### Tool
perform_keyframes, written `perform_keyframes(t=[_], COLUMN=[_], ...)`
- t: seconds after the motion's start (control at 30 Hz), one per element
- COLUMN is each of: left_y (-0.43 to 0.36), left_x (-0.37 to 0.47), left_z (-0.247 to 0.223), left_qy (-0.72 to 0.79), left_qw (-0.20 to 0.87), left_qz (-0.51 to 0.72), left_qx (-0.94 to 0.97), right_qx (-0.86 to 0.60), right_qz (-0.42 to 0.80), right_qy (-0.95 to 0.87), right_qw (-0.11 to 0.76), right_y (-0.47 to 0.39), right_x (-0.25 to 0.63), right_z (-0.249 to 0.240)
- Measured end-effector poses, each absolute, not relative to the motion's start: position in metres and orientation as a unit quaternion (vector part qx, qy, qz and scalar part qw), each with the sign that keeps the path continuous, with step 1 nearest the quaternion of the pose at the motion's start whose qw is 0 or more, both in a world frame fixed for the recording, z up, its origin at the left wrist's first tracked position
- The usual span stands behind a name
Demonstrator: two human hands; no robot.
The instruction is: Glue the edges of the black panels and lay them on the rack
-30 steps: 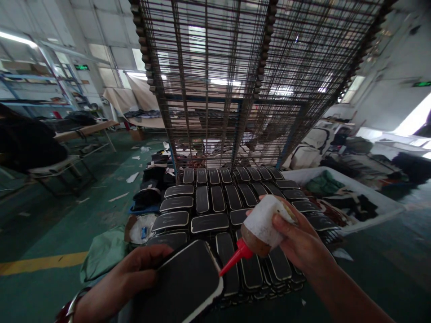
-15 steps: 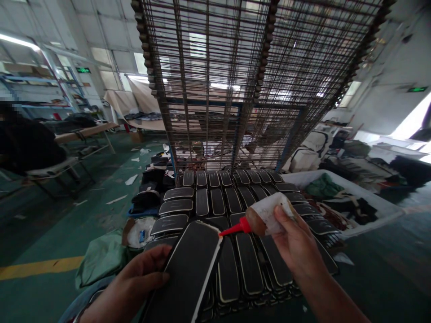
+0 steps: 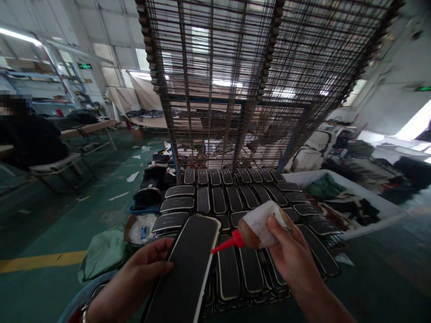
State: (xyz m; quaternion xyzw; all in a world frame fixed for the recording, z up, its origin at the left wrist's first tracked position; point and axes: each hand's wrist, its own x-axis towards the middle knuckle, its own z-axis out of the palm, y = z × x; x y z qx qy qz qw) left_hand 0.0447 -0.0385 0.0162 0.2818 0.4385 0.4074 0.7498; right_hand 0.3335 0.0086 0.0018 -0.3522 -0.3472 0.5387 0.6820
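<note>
My left hand [image 3: 144,273] grips the left edge of a long dark panel [image 3: 185,269] with rounded corners and a pale line along its border. The panel is tilted, its lower end cut off by the frame. My right hand [image 3: 289,251] is wrapped round a glue bottle [image 3: 262,224] with a brownish front part and a red nozzle [image 3: 225,244]. The nozzle tip meets the panel's right edge, below the top right corner. Beyond and beneath lie rows of similar dark panels [image 3: 229,269] with pale borders.
A tall wire rack [image 3: 215,89] leans over the panels. At right is a white bin [image 3: 373,224] with fabric. Left are a green bag [image 3: 103,253], a round tub [image 3: 129,229] holding a blue item, and black pieces [image 3: 148,195]. A person [image 3: 30,134] sits at the far left.
The bottle in my right hand has moved down and left, its nozzle tip sliding from near the panel's corner down the right edge. The held panel has turned slightly more upright.
</note>
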Motion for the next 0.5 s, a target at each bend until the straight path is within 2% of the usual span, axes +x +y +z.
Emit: perform_keyframes(t=[0.5], left_y=[-0.030], left_x=[0.048], left_z=[0.028], left_qy=[0.489], left_qw=[0.712], left_qz=[0.438], left_qx=[0.248], right_qx=[-0.347], right_qz=[0.578], right_qy=[-0.381], right_qw=[0.633], right_y=[-0.015], right_x=[0.321], right_z=[-0.006])
